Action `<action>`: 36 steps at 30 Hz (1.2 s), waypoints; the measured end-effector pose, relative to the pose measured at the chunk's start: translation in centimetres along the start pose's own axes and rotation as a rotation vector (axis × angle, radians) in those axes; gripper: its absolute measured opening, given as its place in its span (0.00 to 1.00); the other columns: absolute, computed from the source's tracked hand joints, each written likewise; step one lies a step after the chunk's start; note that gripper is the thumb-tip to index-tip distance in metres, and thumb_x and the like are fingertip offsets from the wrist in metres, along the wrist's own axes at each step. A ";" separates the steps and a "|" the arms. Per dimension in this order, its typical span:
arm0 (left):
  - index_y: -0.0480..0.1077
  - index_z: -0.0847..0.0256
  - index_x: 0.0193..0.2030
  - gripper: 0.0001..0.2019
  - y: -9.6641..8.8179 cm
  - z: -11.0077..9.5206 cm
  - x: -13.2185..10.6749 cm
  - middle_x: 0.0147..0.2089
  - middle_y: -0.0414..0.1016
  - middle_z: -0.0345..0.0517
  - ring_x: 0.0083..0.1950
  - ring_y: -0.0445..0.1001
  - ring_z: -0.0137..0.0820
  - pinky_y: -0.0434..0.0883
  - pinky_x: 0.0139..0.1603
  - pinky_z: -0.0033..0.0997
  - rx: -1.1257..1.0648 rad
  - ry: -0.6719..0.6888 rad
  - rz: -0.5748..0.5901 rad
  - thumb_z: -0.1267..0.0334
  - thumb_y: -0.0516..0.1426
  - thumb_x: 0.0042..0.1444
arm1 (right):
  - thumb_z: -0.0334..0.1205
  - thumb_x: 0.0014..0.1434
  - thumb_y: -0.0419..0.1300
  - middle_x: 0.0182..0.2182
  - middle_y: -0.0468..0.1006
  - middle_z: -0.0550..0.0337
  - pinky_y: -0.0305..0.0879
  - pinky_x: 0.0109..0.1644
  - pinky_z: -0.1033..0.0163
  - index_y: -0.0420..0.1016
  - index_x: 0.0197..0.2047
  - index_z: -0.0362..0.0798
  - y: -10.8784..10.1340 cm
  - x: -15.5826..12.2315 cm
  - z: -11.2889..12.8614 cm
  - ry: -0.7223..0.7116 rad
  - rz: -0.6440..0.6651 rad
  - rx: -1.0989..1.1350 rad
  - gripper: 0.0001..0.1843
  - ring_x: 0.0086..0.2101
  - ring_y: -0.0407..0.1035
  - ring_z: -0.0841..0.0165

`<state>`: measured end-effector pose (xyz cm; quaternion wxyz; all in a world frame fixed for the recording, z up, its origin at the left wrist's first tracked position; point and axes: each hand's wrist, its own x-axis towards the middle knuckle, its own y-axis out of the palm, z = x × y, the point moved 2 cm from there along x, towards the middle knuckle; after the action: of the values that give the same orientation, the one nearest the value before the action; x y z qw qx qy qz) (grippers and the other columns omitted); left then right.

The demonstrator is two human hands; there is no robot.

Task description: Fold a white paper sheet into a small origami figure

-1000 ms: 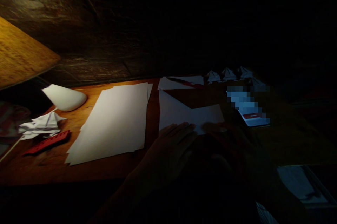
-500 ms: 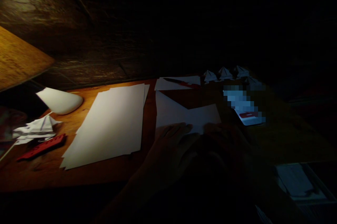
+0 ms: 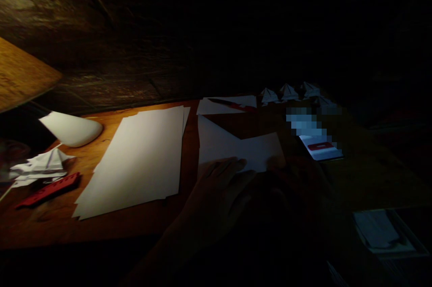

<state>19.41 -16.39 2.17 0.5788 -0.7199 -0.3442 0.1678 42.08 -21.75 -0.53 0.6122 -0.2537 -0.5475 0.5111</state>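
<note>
Tray [image 3: 417,243]: nearer than the hands, to their right; holds pale paper [image 3: 377,230].
Left hand [image 3: 219,192]: flat, fingers spread, grasping nothing, pressing folded sheet's [image 3: 243,148] near edge.
Right hand [image 3: 297,183]: beside it, shadowed; grip cannot be told.
Paper stack [image 3: 141,156]: left of left hand.
Phone [image 3: 321,147]: beyond right hand.

A folded sheet [image 3: 236,145] on a dim wooden desk [image 3: 135,220]
The left hand [image 3: 219,188] lies flat on the sheet's near edge, and the right hand [image 3: 293,179] beside it is lost in shadow. A paper stack [image 3: 141,156] lies left of the sheet, a lit phone [image 3: 320,147] to its right, and small paper figures [image 3: 286,92] behind it.
</note>
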 end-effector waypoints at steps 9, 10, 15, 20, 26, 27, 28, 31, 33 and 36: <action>0.68 0.54 0.68 0.22 0.2 0.2 -0.1 0.71 0.68 0.49 0.70 0.66 0.46 0.68 0.68 0.56 0.007 0.006 -0.005 0.63 0.59 0.67 | 0.46 0.68 0.59 0.62 0.66 0.45 0.75 0.53 0.40 0.77 0.60 0.53 0.6 -0.6 -1.0 0.047 -0.049 0.042 0.19 0.55 0.68 0.49; 0.68 0.54 0.68 0.23 0.2 0.2 -0.1 0.71 0.67 0.49 0.70 0.66 0.46 0.68 0.69 0.56 0.008 0.006 0.000 0.63 0.59 0.67 | 0.46 0.68 0.59 0.62 0.65 0.45 0.75 0.53 0.40 0.76 0.60 0.53 0.7 -0.7 -1.1 0.053 -0.053 0.044 0.19 0.55 0.68 0.49; 0.68 0.54 0.67 0.22 0.1 0.1 -0.1 0.71 0.67 0.48 0.70 0.66 0.45 0.67 0.69 0.55 0.001 0.001 0.008 0.63 0.59 0.67 | 0.46 0.68 0.59 0.62 0.65 0.45 0.72 0.55 0.38 0.76 0.61 0.54 0.9 -0.8 -1.0 0.070 -0.078 0.046 0.20 0.57 0.67 0.48; 0.68 0.54 0.68 0.23 0.2 0.1 -0.1 0.72 0.67 0.48 0.70 0.66 0.45 0.68 0.69 0.54 0.000 0.007 0.011 0.63 0.60 0.66 | 0.45 0.68 0.59 0.59 0.68 0.44 0.72 0.55 0.39 0.76 0.61 0.51 0.7 -0.6 -1.2 0.076 -0.125 0.053 0.20 0.56 0.68 0.48; 0.69 0.54 0.67 0.23 0.1 0.1 0.0 0.72 0.67 0.49 0.71 0.65 0.46 0.67 0.69 0.55 0.005 0.001 0.020 0.62 0.60 0.66 | 0.46 0.68 0.59 0.59 0.70 0.44 0.72 0.57 0.40 0.75 0.61 0.50 0.2 -0.5 -0.7 0.091 -0.106 0.056 0.21 0.56 0.69 0.49; 0.68 0.54 0.68 0.23 0.1 0.0 0.1 0.72 0.67 0.49 0.71 0.65 0.46 0.66 0.69 0.55 0.005 0.002 0.020 0.62 0.60 0.66 | 0.46 0.68 0.59 0.60 0.70 0.43 0.71 0.57 0.40 0.74 0.62 0.50 0.1 -0.5 -0.5 0.072 -0.109 0.050 0.22 0.57 0.68 0.49; 0.68 0.54 0.68 0.23 0.0 0.0 0.1 0.72 0.67 0.49 0.71 0.65 0.46 0.66 0.69 0.55 0.003 0.001 0.018 0.63 0.60 0.67 | 0.46 0.68 0.59 0.62 0.70 0.43 0.70 0.59 0.40 0.71 0.65 0.50 0.0 -0.4 -0.2 0.030 -0.098 0.041 0.24 0.59 0.67 0.48; 0.66 0.56 0.68 0.23 -0.1 -0.2 0.2 0.70 0.69 0.49 0.70 0.66 0.44 0.66 0.69 0.52 -0.010 0.010 0.006 0.63 0.59 0.68 | 0.45 0.68 0.59 0.69 0.66 0.46 0.66 0.64 0.39 0.58 0.74 0.50 -0.1 -0.3 0.7 -0.187 0.014 0.030 0.34 0.65 0.61 0.49; 0.66 0.56 0.68 0.23 -0.1 -0.1 0.3 0.70 0.69 0.49 0.69 0.66 0.44 0.66 0.69 0.53 -0.007 0.015 0.004 0.62 0.59 0.68 | 0.45 0.68 0.59 0.71 0.65 0.48 0.65 0.66 0.41 0.54 0.76 0.48 0.2 -0.2 1.1 -0.284 0.119 0.043 0.37 0.68 0.59 0.51; 0.66 0.54 0.68 0.23 0.0 0.1 0.2 0.71 0.67 0.48 0.70 0.66 0.45 0.65 0.69 0.54 0.007 0.007 0.012 0.62 0.59 0.67 | 0.49 0.68 0.59 0.71 0.65 0.47 0.67 0.65 0.43 0.56 0.75 0.45 0.4 -0.1 1.0 -0.285 0.212 0.072 0.37 0.67 0.60 0.53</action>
<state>19.52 -16.17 2.23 0.5814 -0.7208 -0.3371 0.1698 40.96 -21.90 -0.66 0.4795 -0.2130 -0.5803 0.6229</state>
